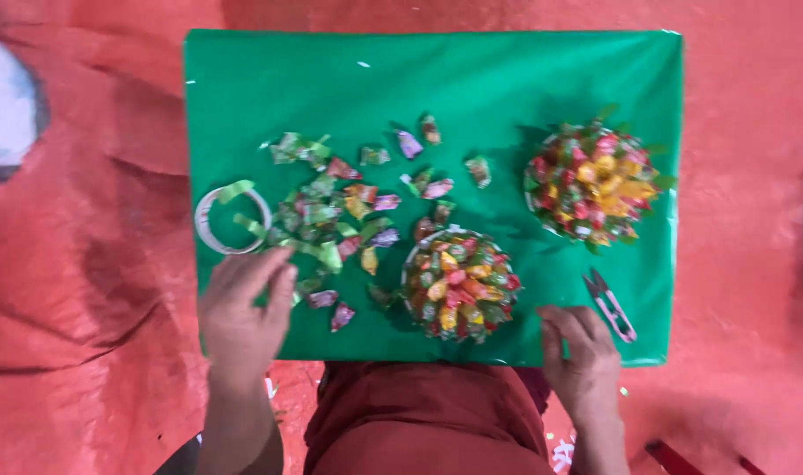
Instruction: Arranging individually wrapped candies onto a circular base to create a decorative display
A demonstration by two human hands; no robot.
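On the far right of the green worktop [437, 79], a round mound of wrapped sweets [592, 183] in red, yellow and orange, with green leaf tips poking out round its rim. Near the right front edge, small pink-handled snips [611, 306], lying flat, well apart from that mound. Close to the left edge, a white tape roll [210, 230], lying flat on its side. Beneath and all around, wrinkled red cloth [102, 290]. At the far left, part of a pale round shape [1, 105], cut off by the frame. Bottom right on the cloth, small white scraps [562, 453], too blurred to tell apart.
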